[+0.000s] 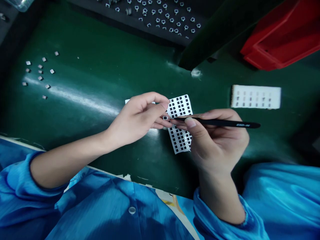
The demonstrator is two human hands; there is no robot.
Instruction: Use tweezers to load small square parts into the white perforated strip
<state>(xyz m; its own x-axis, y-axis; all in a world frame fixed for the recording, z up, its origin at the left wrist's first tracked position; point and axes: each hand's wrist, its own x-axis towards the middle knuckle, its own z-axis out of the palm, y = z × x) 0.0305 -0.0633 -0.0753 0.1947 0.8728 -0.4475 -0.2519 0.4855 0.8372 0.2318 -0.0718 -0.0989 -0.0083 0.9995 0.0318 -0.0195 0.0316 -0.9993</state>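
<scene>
Black tweezers [222, 122] lie in the grip of my right hand [217, 143], between its thumb and fingers, with their tips pointing left. At those tips is a small square part [165, 117] with a pale rim and dark centre, close against the fingers of my left hand [140, 116]. My left thumb and forefinger close together just above it; whatever is between them, if anything, is hidden. Below both hands lies a white sheet [180, 105] with rows of black squares, partly covered by the fingers.
Several small metal pieces [40, 66] are scattered on the green tabletop [82, 80] at the left. A dark tray [125, 20] at the back holds many small square frames. To the right are a white block [256, 96] with dark marks and a red bin [282, 40].
</scene>
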